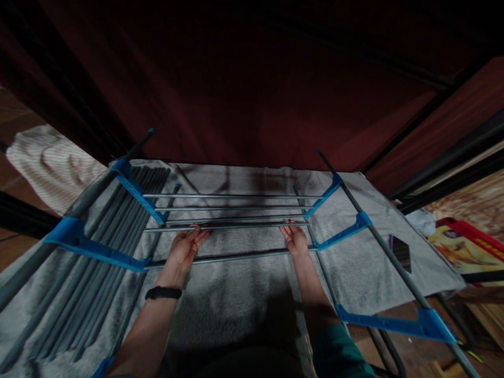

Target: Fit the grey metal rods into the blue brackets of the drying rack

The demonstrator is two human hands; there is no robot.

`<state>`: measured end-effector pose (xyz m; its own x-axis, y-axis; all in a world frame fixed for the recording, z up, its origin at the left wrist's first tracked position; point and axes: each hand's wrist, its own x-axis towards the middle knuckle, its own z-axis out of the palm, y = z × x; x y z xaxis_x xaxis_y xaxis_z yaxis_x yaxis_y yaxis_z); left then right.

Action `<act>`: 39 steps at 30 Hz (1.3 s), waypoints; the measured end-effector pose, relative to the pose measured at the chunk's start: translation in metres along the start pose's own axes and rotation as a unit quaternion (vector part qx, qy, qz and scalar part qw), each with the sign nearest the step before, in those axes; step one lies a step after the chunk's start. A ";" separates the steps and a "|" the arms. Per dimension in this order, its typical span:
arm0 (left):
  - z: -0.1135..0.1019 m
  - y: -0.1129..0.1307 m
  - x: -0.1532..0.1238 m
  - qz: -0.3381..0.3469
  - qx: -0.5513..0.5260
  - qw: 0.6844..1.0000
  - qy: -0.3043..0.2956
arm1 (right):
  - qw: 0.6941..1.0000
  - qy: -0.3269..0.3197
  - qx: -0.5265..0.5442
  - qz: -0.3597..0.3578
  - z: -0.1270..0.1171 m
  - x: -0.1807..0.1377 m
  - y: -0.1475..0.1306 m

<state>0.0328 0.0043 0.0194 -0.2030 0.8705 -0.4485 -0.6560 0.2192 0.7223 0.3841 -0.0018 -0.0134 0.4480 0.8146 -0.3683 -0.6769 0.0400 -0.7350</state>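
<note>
Left hand point(188, 247) and right hand point(295, 240), fingers part-curled, pinched one thin rod point(244, 227) between left frame point(27, 274) and right frame point(395, 263). Four other crossbars point(236, 196), six blue brackets point(342, 233), one phone point(401, 254). Left frame partly blocked loose tubes point(84, 294), count unclear.

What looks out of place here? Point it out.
A phone-like device lying on the grey cloth, beside the right-hand tube, looks out of place: it seems unrelated to the tubes and blue brackets around it. I see no spill or breakage, though the light is dim.
</note>
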 end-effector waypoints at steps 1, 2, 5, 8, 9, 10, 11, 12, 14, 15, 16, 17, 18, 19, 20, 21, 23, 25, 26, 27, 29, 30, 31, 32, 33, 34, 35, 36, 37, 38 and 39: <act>0.000 -0.001 0.001 -0.005 0.004 1.000 -0.003 | 1.000 -0.002 0.001 0.000 0.000 0.000 0.000; -0.001 -0.001 0.002 -0.007 0.007 1.000 -0.007 | 1.000 0.002 0.003 -0.003 0.000 0.000 0.000; -0.003 -0.004 0.004 -0.001 0.010 1.000 -0.026 | 0.999 0.027 0.016 -0.015 -0.001 0.001 0.000; -0.005 -0.006 0.003 0.010 0.009 0.998 -0.065 | 0.998 0.042 0.035 -0.015 -0.002 0.003 0.000; -0.005 -0.007 0.002 0.013 0.011 0.997 -0.079 | 0.998 0.045 0.040 -0.013 -0.003 0.003 0.000; -0.005 -0.008 0.000 0.015 0.013 0.996 -0.089 | 0.998 0.048 0.043 -0.013 -0.004 0.004 0.001; -0.004 -0.009 -0.002 0.017 0.016 0.995 -0.096 | 0.998 0.051 0.044 -0.013 -0.005 0.005 0.001; -0.004 -0.010 -0.004 0.018 0.018 0.995 -0.101 | 0.997 0.055 0.044 -0.014 -0.006 0.006 0.001; -0.002 -0.012 -0.008 0.024 0.024 0.993 -0.116 | 0.997 0.062 0.043 -0.017 -0.009 0.007 0.002; -0.001 -0.014 -0.011 0.030 0.029 0.991 -0.126 | 0.997 0.066 0.042 -0.019 -0.010 0.008 0.002; 0.001 -0.015 -0.013 0.036 0.037 0.989 -0.138 | 0.997 0.069 0.040 -0.019 -0.010 0.008 0.003; 0.003 -0.016 -0.016 0.041 0.046 0.987 -0.148 | 0.997 0.070 0.037 -0.019 -0.011 0.009 0.003; 0.006 -0.017 -0.019 0.046 0.055 0.985 -0.154 | 0.997 0.069 0.034 -0.019 -0.011 0.009 0.003; 0.009 -0.018 -0.021 0.050 0.062 0.984 -0.157 | 0.997 0.069 0.033 -0.018 -0.012 0.010 0.003; 0.012 -0.019 -0.024 0.054 0.065 0.984 -0.158 | 0.997 0.070 0.033 -0.016 -0.012 0.010 0.003; 0.015 -0.020 -0.026 0.058 0.065 0.984 -0.156 | 0.997 0.072 0.036 -0.013 -0.011 0.010 0.003; 0.023 -0.020 -0.030 0.071 0.063 0.983 -0.156 | 0.996 0.080 0.047 -0.006 -0.010 0.010 0.003; 0.031 -0.020 -0.035 0.084 0.063 0.981 -0.161 | 0.995 0.082 0.055 0.000 -0.009 0.009 0.002; 0.035 -0.020 -0.037 0.090 0.063 0.980 -0.164 | 0.995 0.082 0.058 0.004 -0.009 0.009 0.002; 0.038 -0.019 -0.039 0.095 0.063 0.979 -0.168 | 0.995 0.081 0.060 0.006 -0.008 0.009 0.002; 0.045 -0.017 -0.044 0.100 0.060 0.978 -0.176 | 0.995 0.075 0.062 0.012 -0.008 0.008 0.002; 0.048 -0.016 -0.046 0.101 0.057 0.977 -0.178 | 0.995 0.071 0.062 0.013 -0.008 0.008 0.002; 0.051 -0.014 -0.049 0.101 0.055 0.977 -0.179 | 0.996 0.065 0.062 0.014 -0.009 0.008 0.002; 0.053 -0.012 -0.051 0.102 0.053 0.977 -0.178 | 0.996 0.061 0.062 0.015 -0.009 0.008 0.002; 0.056 -0.010 -0.053 0.105 0.052 0.978 -0.175 | 0.996 0.059 0.061 0.016 -0.009 0.008 0.003; 0.058 -0.007 -0.056 0.110 0.052 0.978 -0.171 | 0.996 0.061 0.061 0.016 -0.010 0.009 0.003; 0.060 -0.005 -0.058 0.119 0.054 0.977 -0.168 | 0.996 0.065 0.061 0.016 -0.010 0.009 0.003; 0.062 -0.001 -0.060 0.131 0.058 0.975 -0.167 | 0.996 0.069 0.061 0.014 -0.011 0.010 0.004; 0.063 0.002 -0.062 0.148 0.063 0.973 -0.168 | 0.996 0.071 0.060 0.012 -0.011 0.011 0.004; 0.064 0.006 -0.063 0.165 0.069 0.969 -0.171 | 0.996 0.071 0.060 0.007 -0.012 0.012 0.005; 0.065 0.010 -0.064 0.182 0.074 0.965 -0.176 | 0.996 0.069 0.059 0.002 -0.012 0.012 0.005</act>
<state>0.0864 -0.0208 0.0895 -0.1239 0.9916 0.0370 -0.4708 -0.0916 0.8775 0.3934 0.0012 -0.0289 0.5160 0.7281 -0.4512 -0.7391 0.1123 -0.6641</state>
